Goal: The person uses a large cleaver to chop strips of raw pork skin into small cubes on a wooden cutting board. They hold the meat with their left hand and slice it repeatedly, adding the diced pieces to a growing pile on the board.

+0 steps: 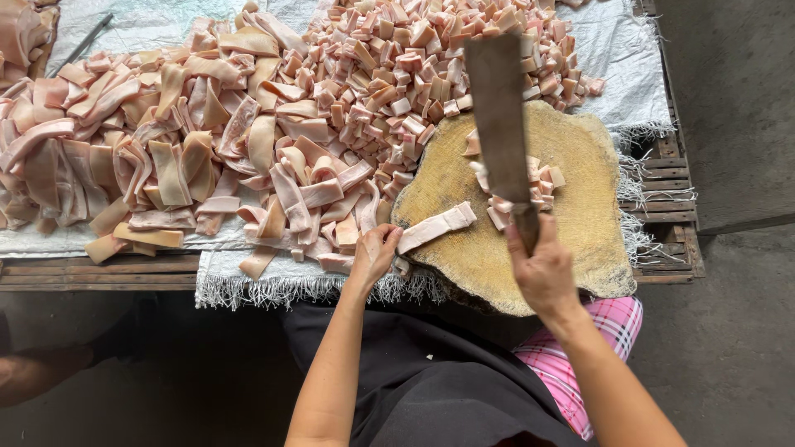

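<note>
Head view: right hand [544, 269] grips cleaver [499, 116] (handle hidden); left hand [374, 252] pinches strip [436, 226].

A white woven sack sheet [629, 66] with frayed edges covers a wooden pallet [671, 186]. A metal rod [83, 41] lies at top left. The floor is grey concrete [729, 331].

Pale pink strips [166, 157]; tan block [580, 190]; pink plaid cloth [571, 356].
</note>
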